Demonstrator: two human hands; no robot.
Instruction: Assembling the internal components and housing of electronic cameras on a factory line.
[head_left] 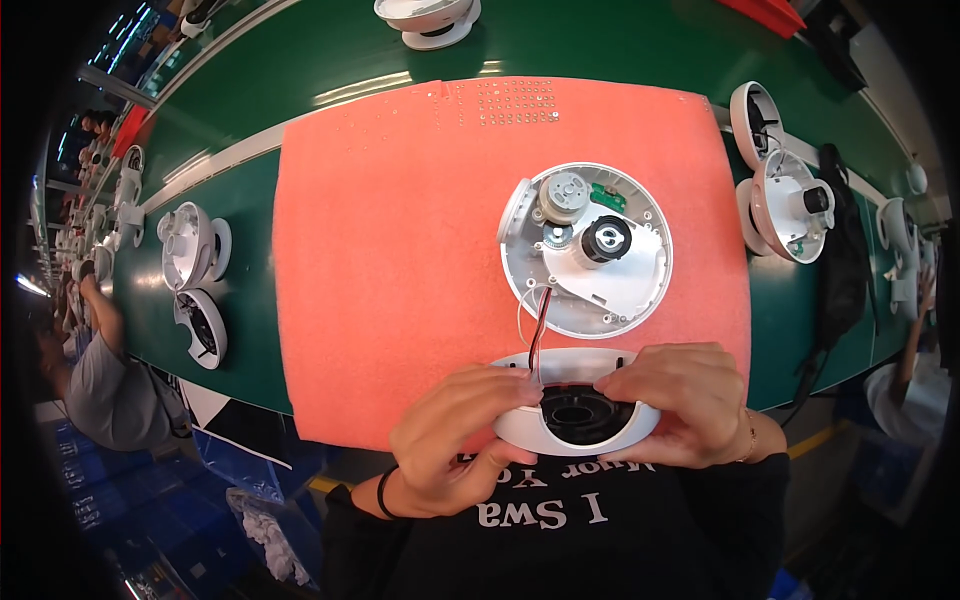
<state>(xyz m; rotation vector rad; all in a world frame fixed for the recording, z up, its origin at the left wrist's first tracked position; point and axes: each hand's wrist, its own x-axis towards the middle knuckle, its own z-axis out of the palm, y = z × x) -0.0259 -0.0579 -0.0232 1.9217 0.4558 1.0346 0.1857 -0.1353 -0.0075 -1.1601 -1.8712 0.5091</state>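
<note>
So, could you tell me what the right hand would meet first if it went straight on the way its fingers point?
Probably the left hand: the right hand points leftward across the white housing both hold, though depth is unclear.

A long, glossy green bench point(620, 45) with a pale stripe carries a salmon-pink foam mat point(400, 260). Overhead light glints on the green top. Blue plastic crates point(70, 490) stand on the floor at lower left.

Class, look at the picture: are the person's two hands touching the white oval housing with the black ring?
Touching. The head view shows the left hand and right hand gripping either end of the white housing, fingers pressed on its rim.
</note>
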